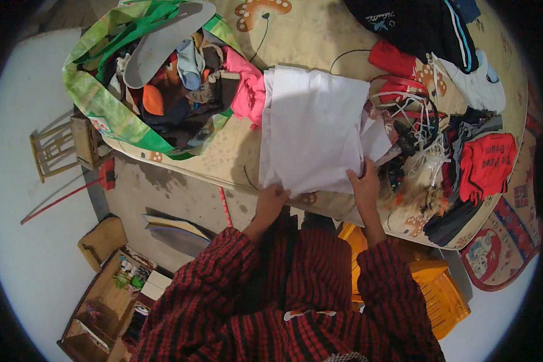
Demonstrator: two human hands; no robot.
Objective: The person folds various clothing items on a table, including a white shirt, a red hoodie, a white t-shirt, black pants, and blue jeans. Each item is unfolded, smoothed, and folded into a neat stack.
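Note:
A white cloth [316, 131], folded into layers, lies across the near part of the covered table. My left hand [273, 201] pinches its near left corner. At the near right edge of the cloth, my right hand [365, 183] grips the fabric between thumb and fingers. Left of the cloth, a pink garment [249, 86] touches its side and hangs from a green bag [83, 99] filled with mixed clothes and a grey insole [169, 43]. White ribbons and straps [427, 108] lie in a tangle to the right.
A folded red garment [486, 165], a white garment [484, 86] and a black garment [416, 27] lie at the right on the table [307, 40]. Below the table edge are orange plastic chairs [439, 294]. A wooden chair [83, 140] and an open drawer unit [104, 298] stand at left.

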